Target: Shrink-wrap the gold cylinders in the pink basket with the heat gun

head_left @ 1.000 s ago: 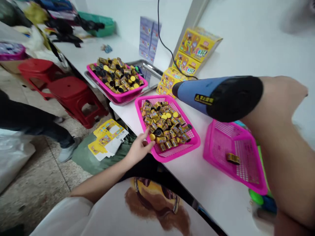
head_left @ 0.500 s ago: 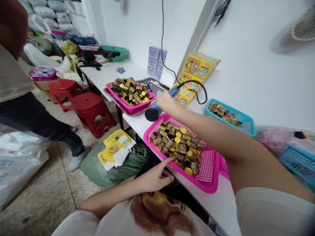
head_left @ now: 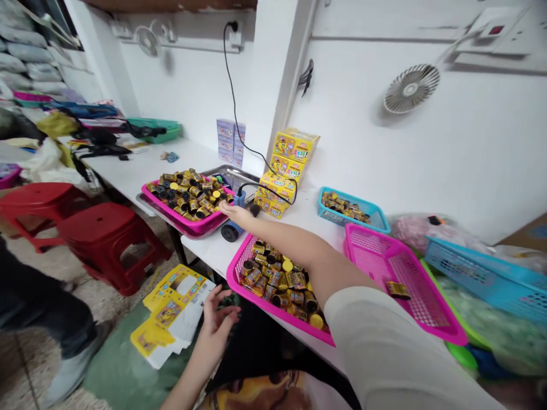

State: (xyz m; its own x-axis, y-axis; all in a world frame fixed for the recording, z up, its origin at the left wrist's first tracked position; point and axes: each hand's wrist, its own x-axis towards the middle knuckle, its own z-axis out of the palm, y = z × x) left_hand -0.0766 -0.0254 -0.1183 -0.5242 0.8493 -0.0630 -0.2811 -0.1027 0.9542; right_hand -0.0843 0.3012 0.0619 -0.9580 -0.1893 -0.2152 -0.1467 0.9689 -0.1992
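My right hand (head_left: 232, 210) reaches across the table, fingers stretched out and apart, at the edge of a pink basket (head_left: 186, 221) heaped with small gold-and-black canisters (head_left: 193, 192). Just beside it, a blue corded heat gun (head_left: 240, 199) rests on the table, its round black end facing me. Nothing shows in the hand. Below my right arm is a second pink basket (head_left: 273, 304) of yellow-capped canisters (head_left: 280, 279), partly covered by the arm. My left hand (head_left: 216, 319) is raised, fingers apart and holding nothing, near flattened yellow cartons (head_left: 171, 313).
Stacked yellow boxes (head_left: 287, 165) and purple boxes (head_left: 231, 141) stand by the wall. A blue basket (head_left: 351, 209) holds more canisters; a third pink basket (head_left: 370, 250) holds one canister. Red stools (head_left: 105, 236) and a person's leg (head_left: 47, 302) are at left. A black cord (head_left: 235, 97) hangs down.
My right hand has let go of the heat gun, which now rests on the table. My left hand has left the near basket's rim and moved left. The view has swung right.
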